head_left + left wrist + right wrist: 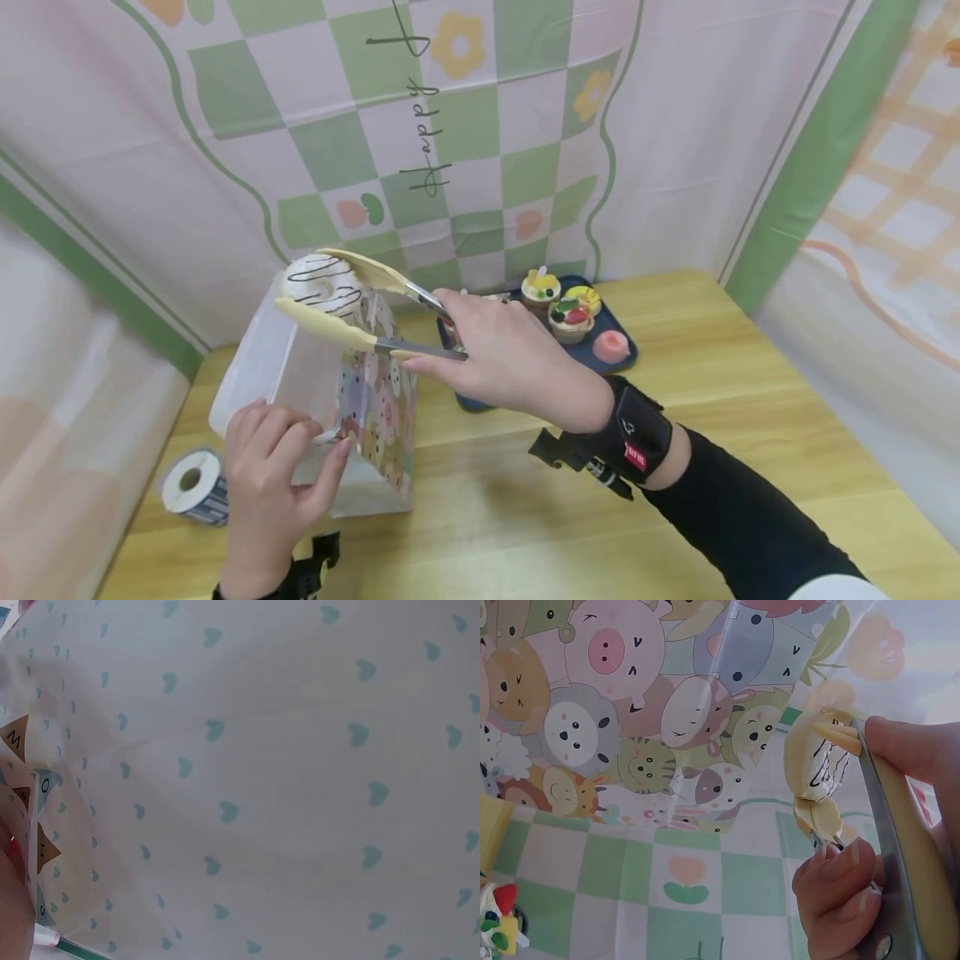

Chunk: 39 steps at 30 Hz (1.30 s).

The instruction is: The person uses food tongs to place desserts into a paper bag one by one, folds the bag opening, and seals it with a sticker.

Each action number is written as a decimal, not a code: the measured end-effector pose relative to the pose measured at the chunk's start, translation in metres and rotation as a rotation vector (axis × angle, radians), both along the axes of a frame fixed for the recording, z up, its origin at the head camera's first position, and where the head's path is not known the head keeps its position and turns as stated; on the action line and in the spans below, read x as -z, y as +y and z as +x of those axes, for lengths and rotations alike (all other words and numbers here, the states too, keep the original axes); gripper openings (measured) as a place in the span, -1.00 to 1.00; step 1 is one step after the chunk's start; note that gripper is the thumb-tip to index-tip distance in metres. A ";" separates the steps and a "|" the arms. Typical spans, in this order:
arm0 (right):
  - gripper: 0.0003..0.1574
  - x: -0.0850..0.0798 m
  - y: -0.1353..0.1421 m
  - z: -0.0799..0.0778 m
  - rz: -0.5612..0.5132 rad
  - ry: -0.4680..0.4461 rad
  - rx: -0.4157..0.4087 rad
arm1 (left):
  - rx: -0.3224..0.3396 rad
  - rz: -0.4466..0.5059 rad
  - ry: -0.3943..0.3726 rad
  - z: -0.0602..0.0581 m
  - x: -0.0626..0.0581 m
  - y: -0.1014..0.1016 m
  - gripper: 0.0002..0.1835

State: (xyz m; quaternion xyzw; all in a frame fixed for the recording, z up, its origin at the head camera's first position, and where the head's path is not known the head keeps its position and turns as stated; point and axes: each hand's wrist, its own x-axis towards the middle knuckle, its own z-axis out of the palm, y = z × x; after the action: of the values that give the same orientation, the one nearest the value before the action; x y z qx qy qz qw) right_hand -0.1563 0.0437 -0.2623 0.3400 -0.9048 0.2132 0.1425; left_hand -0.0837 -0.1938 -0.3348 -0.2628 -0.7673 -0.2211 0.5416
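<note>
"Happy" runs sideways on the checkered cloth (pixel 472 133), while small pennants (pixel 46 789) carry letters, including O.

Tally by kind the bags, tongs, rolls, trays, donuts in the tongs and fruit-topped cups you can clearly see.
Bag: 1
Tongs: 1
Roll: 1
Tray: 1
Donut: 1
Fruit-topped cups: 2
Total: 7
The right hand hides part of the tray, so more cups could sit there.
</note>
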 end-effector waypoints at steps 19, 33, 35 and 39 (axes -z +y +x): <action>-0.19 -0.004 -0.018 0.005 0.083 -0.062 0.010 | -0.010 0.007 0.008 0.001 -0.001 -0.001 -0.45; 0.05 -0.003 -0.009 0.005 0.057 -0.048 0.070 | -0.002 -0.001 0.015 0.000 -0.002 0.001 -0.45; 0.02 -0.002 -0.004 0.005 0.036 -0.037 0.076 | -0.003 0.000 0.011 0.000 -0.002 0.001 -0.44; -0.18 0.003 0.006 0.005 -0.031 -0.044 0.080 | 0.001 0.007 0.011 0.001 -0.002 0.002 -0.45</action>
State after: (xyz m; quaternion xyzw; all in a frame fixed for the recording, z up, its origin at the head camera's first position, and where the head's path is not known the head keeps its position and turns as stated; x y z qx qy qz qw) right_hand -0.1509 0.0502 -0.2653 0.2964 -0.9172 0.2288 0.1363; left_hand -0.0828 -0.1920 -0.3331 -0.2625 -0.7634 -0.2228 0.5465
